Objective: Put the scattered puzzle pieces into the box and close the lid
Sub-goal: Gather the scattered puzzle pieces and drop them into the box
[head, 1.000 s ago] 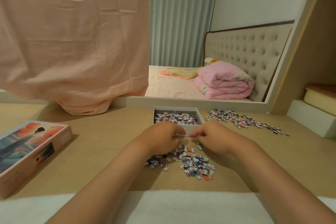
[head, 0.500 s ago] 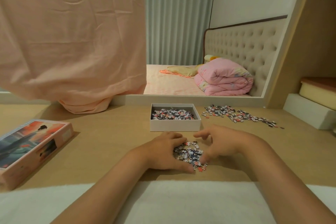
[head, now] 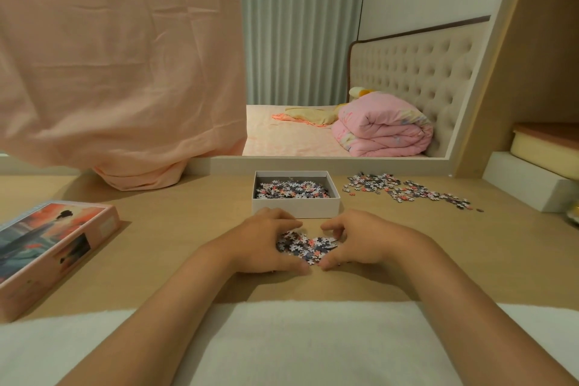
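Observation:
A small heap of puzzle pieces [head: 305, 247] lies on the wooden table just in front of the white box [head: 296, 207]. My left hand [head: 263, 243] cups the heap from the left and my right hand [head: 357, 241] cups it from the right, fingers curled round the pieces, thumbs nearly meeting at the near side. The open box holds many pieces. A second scatter of puzzle pieces [head: 404, 189] lies on the table to the right of the box. The lid [head: 50, 247], printed with a picture, lies at the left.
A peach cloth [head: 119, 72] hangs down to the table at the back left. A white ledge [head: 526, 185] with a yellow container [head: 545, 147] stands at the right. A white towel [head: 313, 341] covers the table's near edge. A mirror behind the box shows a bed.
Both hands have drawn the spread pieces together into a tight heap between them. They moved back from the box's front wall toward me.

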The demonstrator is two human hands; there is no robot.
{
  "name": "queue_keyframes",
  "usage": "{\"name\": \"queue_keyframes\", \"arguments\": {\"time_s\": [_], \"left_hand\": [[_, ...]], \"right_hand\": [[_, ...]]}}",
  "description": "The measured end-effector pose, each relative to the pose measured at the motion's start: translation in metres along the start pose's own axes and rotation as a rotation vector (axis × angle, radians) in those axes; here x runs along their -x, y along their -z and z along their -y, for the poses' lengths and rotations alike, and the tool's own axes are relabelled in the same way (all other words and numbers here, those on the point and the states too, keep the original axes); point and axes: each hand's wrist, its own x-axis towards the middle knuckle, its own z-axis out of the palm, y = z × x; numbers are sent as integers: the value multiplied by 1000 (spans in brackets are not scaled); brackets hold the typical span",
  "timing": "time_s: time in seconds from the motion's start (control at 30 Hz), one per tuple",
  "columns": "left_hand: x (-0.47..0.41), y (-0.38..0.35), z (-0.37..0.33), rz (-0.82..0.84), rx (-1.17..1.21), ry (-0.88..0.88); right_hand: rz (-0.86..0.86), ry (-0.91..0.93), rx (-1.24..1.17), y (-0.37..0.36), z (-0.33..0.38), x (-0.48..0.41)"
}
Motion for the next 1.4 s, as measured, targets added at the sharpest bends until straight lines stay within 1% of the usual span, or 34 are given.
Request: {"name": "queue_keyframes", "arguments": {"time_s": [0.07, 0.17, 0.37, 0.53, 0.67, 0.8, 0.9, 1.0, 1.1, 1.2, 1.3, 1.4], "left_hand": [[2, 2, 0, 51, -105, 12], [1, 0, -4, 48, -70, 4], [-4, -4, -2, -49, 16, -37], [-6, -1, 0, -138, 84, -38], [-7, -3, 3, -207, 239, -18], [-9, -5, 10, -251, 330, 0], [-12, -3, 14, -301, 420, 15], [-20, 7, 14, -336, 611, 24], [-31, 24, 17, -378, 753, 17], [-45, 40, 20, -415, 793, 15], [-60, 46, 24, -490, 790, 32], [-72, 41, 31, -556, 745, 74]], "right_hand": [[10, 5, 42, -4, 0, -2], [-5, 40, 62, -13, 6, -8], [-90, 108, -4, -22, 13, -17], [-197, 92, -69, -22, 17, -15], [-282, 101, -113, -22, 18, -17], [-302, 125, -164, -22, 20, -21], [-302, 140, -271, -22, 22, -26], [-332, 138, -446, -12, 28, -31], [-392, 158, -450, 7, 30, -46], [-435, 166, -475, 22, 34, -63], [-489, 183, -450, 26, 36, -80], [-516, 188, -421, 23, 33, -94]]}}
